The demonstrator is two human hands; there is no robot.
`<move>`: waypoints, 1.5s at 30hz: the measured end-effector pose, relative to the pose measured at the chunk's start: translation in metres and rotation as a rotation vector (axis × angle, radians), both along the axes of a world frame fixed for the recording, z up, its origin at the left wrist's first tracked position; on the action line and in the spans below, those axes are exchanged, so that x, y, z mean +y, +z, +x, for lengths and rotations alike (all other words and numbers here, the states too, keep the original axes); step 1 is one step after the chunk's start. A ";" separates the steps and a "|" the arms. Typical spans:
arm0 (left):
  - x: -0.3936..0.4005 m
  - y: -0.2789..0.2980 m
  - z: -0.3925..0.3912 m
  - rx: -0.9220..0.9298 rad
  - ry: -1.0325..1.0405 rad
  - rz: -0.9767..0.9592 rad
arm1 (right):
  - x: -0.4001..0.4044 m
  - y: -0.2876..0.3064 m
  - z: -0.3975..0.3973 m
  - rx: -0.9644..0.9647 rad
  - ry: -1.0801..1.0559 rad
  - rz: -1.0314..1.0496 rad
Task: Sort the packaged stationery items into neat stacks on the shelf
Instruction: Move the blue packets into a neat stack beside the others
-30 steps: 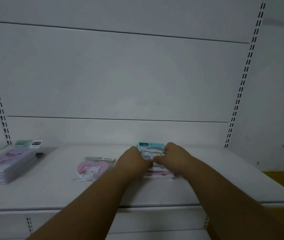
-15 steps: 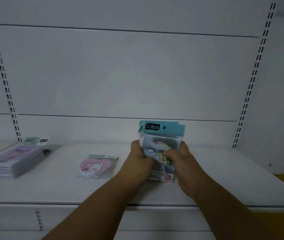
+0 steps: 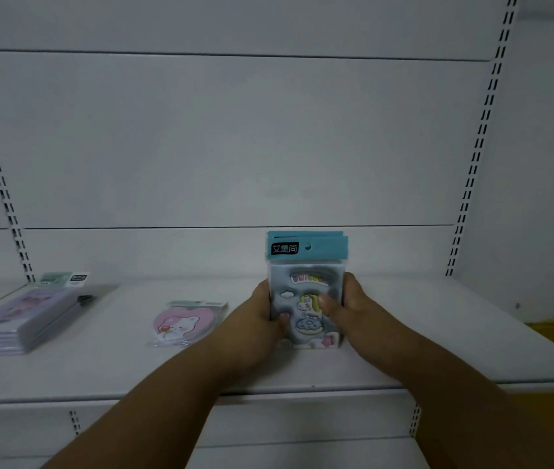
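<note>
Standing a small bundle of unicorn packets (image 3: 306,292) on end at the middle of a white shelf (image 3: 438,333), a person squares the edges with both hands. The left hand (image 3: 255,319) wraps the bundle's left side with its thumb pressed across the lower front; the right hand (image 3: 353,309) clasps the right side, thumb laid over the printed unicorn. Fingers of both hands curl behind the packets, so each hand is closed firmly on the bundle, not spread.

The bundle's long axis runs straight up, teal header cards at the top and the bottom edge seemingly resting on the shelf (contact there is partly hidden by the hands, so that is a best reading). It sits directly between the two hands, neither nearer than the other. Any laying-down would likely tip the top backward toward the rear wall, or forward toward the person.

To the left, well apart, a heart-shaped bear packet (image 3: 182,323) lies flat and alone. Farther left, near the upright, a purple stack (image 3: 25,319) of flat packets is already piled, its header tags pointing toward the back.

Judging by what lies here, sorting is partway done: one stack formed, one bundle being trued up, one loose item unplaced. Slippery plastic sleeves could slide against each other if the squeeze loosens
</note>
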State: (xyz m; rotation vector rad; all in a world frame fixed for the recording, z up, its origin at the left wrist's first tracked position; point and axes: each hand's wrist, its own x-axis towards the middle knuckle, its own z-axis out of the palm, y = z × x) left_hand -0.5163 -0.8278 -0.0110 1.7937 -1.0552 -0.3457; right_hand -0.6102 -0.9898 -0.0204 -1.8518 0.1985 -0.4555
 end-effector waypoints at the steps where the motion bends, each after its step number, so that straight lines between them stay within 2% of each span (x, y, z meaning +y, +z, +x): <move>1: 0.001 0.000 0.001 -0.036 -0.001 0.020 | -0.003 -0.001 -0.003 0.033 0.005 -0.060; 5: 0.000 -0.004 0.008 -0.130 0.034 0.059 | -0.006 -0.003 -0.005 0.063 -0.054 -0.193; 8: -0.002 -0.008 0.011 -0.185 0.136 0.078 | -0.007 -0.003 -0.004 0.065 -0.123 -0.268; 11: -0.002 -0.003 0.010 -0.152 0.228 0.060 | -0.010 0.000 -0.003 0.031 -0.187 -0.282; 14: -0.005 0.006 0.012 -0.024 0.302 0.035 | -0.011 0.009 -0.001 0.016 -0.233 -0.155; 16: -0.010 0.009 0.015 0.030 0.300 0.136 | -0.014 0.013 0.003 0.116 -0.256 -0.143; 20: -0.020 0.008 0.021 0.003 0.326 0.307 | -0.019 0.010 0.014 0.326 -0.270 -0.180; 25: -0.029 0.011 0.020 -0.266 0.364 0.577 | -0.020 0.009 0.024 0.453 -0.336 -0.438; 28: -0.028 0.007 0.022 -0.280 0.437 0.586 | -0.017 0.008 0.021 0.431 -0.374 -0.540; 31: -0.018 0.000 0.019 -0.418 0.467 0.577 | -0.016 0.005 0.001 0.332 -0.403 -0.594; 34: -0.001 -0.004 0.007 -0.503 0.415 0.558 | -0.018 -0.004 -0.021 0.279 -0.314 -0.697; 38: 0.005 -0.011 0.001 -0.608 0.397 0.591 | -0.019 -0.010 -0.027 0.274 -0.223 -0.767; 45: 0.005 -0.018 -0.002 -0.650 0.439 0.519 | -0.018 -0.010 -0.021 0.290 -0.219 -0.791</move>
